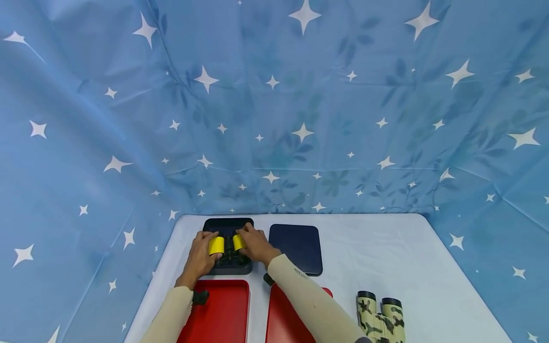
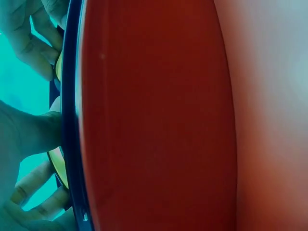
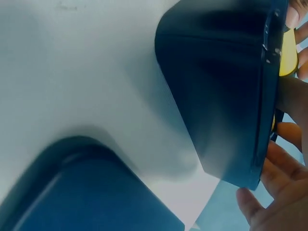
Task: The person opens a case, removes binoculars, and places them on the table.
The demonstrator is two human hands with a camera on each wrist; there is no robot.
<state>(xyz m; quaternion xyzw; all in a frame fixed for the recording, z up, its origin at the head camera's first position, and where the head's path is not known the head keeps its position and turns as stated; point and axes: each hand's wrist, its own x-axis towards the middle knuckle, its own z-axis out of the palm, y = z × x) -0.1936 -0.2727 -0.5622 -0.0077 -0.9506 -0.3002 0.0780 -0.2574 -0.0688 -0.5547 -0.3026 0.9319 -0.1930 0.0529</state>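
- Left hand (image 1: 200,252), right hand (image 1: 256,244): each curled round one yellow barrel of the yellow binoculars (image 1: 226,245), fingers gripping.
- Yellow binoculars: held low inside the dark box (image 1: 227,224), far left of the white table (image 1: 386,257).
- Handling, as I judge it: keep both barrels level; an even grip avoids snagging the box wall.
- Dark lid (image 1: 297,247): lying just right of the box.
- Red trays (image 1: 223,309): nearer edge; contents hidden.
- Camouflage binoculars (image 1: 379,317): loose, near right.

Binoculars (image 1: 227,244), yellow barrels with black body, lying inside a dark navy open case (image 1: 227,267), barrels side by side. The case sits flat, just left of its matching navy lid (image 1: 298,247).
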